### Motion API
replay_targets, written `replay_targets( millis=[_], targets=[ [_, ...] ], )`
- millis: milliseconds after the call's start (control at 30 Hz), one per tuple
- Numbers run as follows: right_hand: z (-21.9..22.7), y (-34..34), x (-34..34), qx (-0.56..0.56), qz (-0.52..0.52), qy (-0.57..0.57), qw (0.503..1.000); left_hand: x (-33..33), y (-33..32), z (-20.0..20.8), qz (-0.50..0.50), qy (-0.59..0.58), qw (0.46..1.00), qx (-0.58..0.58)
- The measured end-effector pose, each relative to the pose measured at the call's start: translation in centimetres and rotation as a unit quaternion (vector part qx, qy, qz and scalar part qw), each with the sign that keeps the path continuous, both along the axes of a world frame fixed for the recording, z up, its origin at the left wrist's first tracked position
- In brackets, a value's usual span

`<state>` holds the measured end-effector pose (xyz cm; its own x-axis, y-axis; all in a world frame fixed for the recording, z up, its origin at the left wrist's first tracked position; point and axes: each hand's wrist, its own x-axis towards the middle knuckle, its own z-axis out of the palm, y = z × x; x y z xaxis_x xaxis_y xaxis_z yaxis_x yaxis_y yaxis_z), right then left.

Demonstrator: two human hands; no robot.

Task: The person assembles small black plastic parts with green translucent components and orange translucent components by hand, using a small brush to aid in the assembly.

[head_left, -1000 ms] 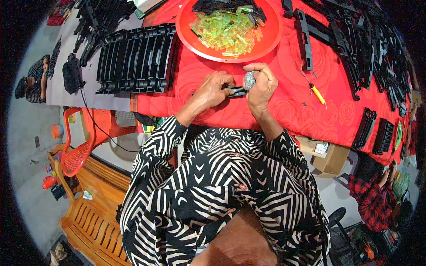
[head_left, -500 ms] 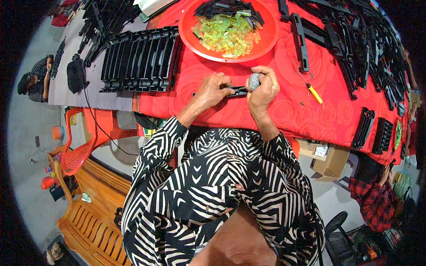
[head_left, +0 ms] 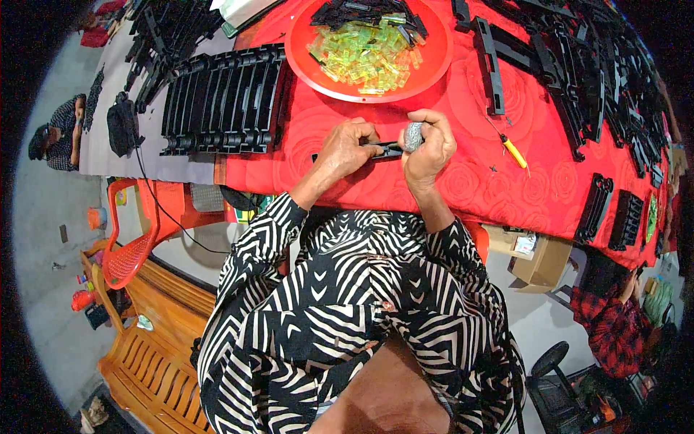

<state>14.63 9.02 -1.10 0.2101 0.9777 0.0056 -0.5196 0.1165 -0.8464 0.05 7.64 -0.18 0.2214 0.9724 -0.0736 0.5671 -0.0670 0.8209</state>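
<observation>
Over the near edge of the red-covered table, my left hand [head_left: 345, 153] is closed on a black plastic strip [head_left: 391, 152], pressing it with thumb and fingers. Part of the strip is hidden by that hand. My right hand [head_left: 432, 153] wraps round a grey, speckled, rounded handle [head_left: 413, 136] just to the right. A thin dark shaft seems to run from this handle toward my left fingertips, along the strip; its tip cannot be made out. Beyond both hands stands a red round tray [head_left: 376, 96] with yellow-green clear plastic pieces [head_left: 369, 58] and black pieces [head_left: 347, 13].
Left of the tray lies a row of black plastic strips [head_left: 223, 101], with a black pouch [head_left: 123, 126] and cable beside it. A yellow-handled screwdriver [head_left: 514, 150] rests at the right. More black parts [head_left: 578, 72] are piled beyond it. Another person's checked sleeve [head_left: 607, 325] shows lower right.
The handle and the thin shaft have shifted very slightly at the strip. Both hands keep nearly the same place and grip. The whole view has moved a little.
</observation>
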Motion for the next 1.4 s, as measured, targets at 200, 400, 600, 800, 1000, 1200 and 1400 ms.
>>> replay_targets(
  millis=[200,400,600,800,1000,1200,1400],
  targets=[
    [-0.3,0.3,-0.4,0.000,-0.007,-0.076,0.997,-0.2,0.0,-0.6,0.023,0.005,1.000,-0.014],
    [-0.3,0.8,-0.6,0.000,0.015,-0.136,0.991,0.3,-0.3,-0.4,0.036,0.037,0.998,0.024],
    [0.2,0.5,-0.7,-0.003,0.034,-0.163,0.986,0.4,-0.5,-0.3,0.022,0.061,0.997,0.048],
    [0.6,0.5,-0.7,0.003,0.041,-0.173,0.984,0.5,-0.5,0.0,0.037,0.057,0.996,0.055],
    [1.5,1.4,-0.2,-0.028,0.112,-0.144,0.983,0.0,-0.1,-0.2,0.022,0.041,0.999,0.026],
    [4.2,0.9,4.3,0.142,0.135,-0.300,0.933,-0.5,0.7,0.1,-0.033,0.043,0.998,0.026],
    [2.9,0.1,5.5,0.217,0.209,-0.694,0.654,-1.3,1.3,0.1,-0.061,0.029,0.998,0.003]
  ],
)
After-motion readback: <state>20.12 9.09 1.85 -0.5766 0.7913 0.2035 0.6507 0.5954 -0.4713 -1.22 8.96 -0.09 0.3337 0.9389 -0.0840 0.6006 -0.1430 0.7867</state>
